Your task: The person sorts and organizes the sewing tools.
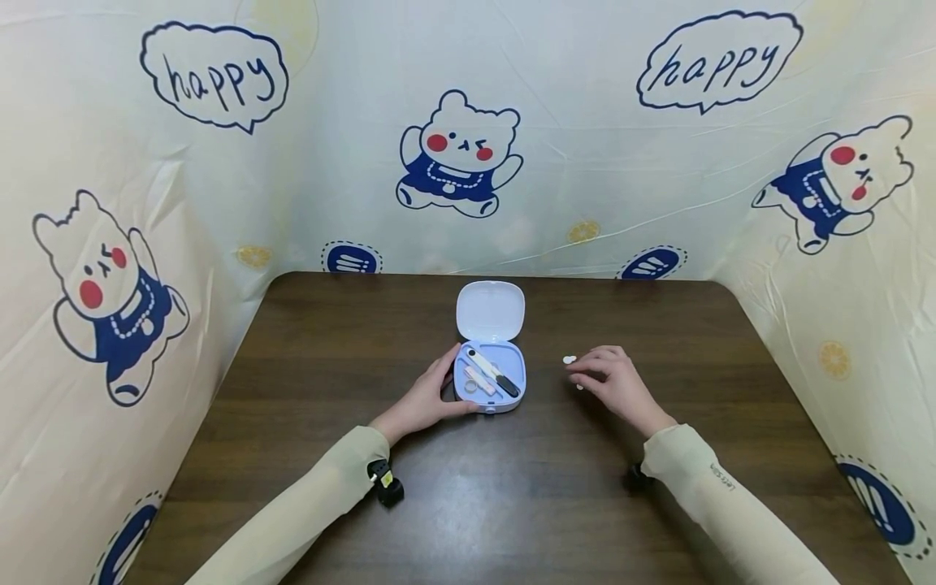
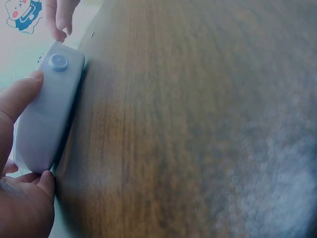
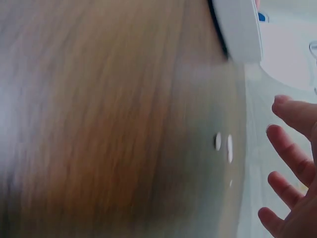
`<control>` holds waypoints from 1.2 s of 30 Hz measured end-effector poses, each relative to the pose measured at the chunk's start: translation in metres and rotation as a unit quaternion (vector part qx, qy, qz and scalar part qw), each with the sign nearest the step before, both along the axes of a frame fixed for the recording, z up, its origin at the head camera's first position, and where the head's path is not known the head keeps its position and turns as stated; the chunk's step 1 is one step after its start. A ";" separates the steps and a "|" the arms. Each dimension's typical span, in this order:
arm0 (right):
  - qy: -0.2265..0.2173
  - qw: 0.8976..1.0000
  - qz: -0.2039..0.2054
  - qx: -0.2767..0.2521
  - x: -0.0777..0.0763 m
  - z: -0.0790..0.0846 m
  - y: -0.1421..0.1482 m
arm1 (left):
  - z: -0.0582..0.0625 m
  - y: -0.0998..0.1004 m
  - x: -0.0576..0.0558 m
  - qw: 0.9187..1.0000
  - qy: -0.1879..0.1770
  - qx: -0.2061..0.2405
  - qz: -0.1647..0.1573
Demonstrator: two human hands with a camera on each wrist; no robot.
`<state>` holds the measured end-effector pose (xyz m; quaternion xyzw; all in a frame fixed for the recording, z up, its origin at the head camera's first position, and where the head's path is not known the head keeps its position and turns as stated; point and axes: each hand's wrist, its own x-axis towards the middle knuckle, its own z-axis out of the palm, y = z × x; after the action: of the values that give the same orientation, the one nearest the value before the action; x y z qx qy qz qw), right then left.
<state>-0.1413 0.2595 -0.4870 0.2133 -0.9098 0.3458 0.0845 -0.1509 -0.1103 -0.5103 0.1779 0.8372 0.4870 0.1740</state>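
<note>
A small light-blue hinged case (image 1: 490,406) stands on the table with its white lid (image 1: 491,311) raised. Inside lie a black-and-white stick-shaped tool (image 1: 493,373), a short pale pink-and-white piece (image 1: 478,380) and a small round item (image 1: 471,386). My left hand (image 1: 426,398) grips the case, thumb on the front wall near a round button (image 2: 58,62) and fingers at its left side. Right of the case, my right hand (image 1: 613,377) hovers with loosely bent, spread fingers. Small white pieces (image 1: 569,359) lie by its fingertips; the right wrist view shows white pieces (image 3: 230,148) apart from the fingers.
The dark wooden table (image 1: 322,341) has rounded far corners. A pale curtain (image 1: 585,146) printed with bears and "happy" bubbles hangs behind it and along both sides. A black wrist device (image 1: 386,485) sits at the left sleeve.
</note>
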 end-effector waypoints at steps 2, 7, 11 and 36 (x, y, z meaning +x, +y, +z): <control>-0.021 1.000 -0.005 -0.002 -0.001 -0.002 0.007 | 0.000 0.000 0.000 1.000 0.001 0.002 0.000; -0.087 0.996 -0.003 0.009 -0.003 -0.006 0.021 | -0.001 0.000 0.000 1.000 0.001 0.002 0.001; -0.121 0.992 0.003 0.014 -0.006 -0.010 0.030 | -0.002 0.000 0.000 1.000 -0.002 -0.001 0.003; -0.179 0.984 -0.011 0.006 -0.020 -0.029 0.036 | 0.000 0.000 0.000 1.000 0.001 0.006 0.000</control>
<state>-0.1608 0.2960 -0.5158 0.1384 -0.9144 0.3724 -0.0772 -0.1513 -0.1099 -0.5104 0.1790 0.8344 0.4921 0.1721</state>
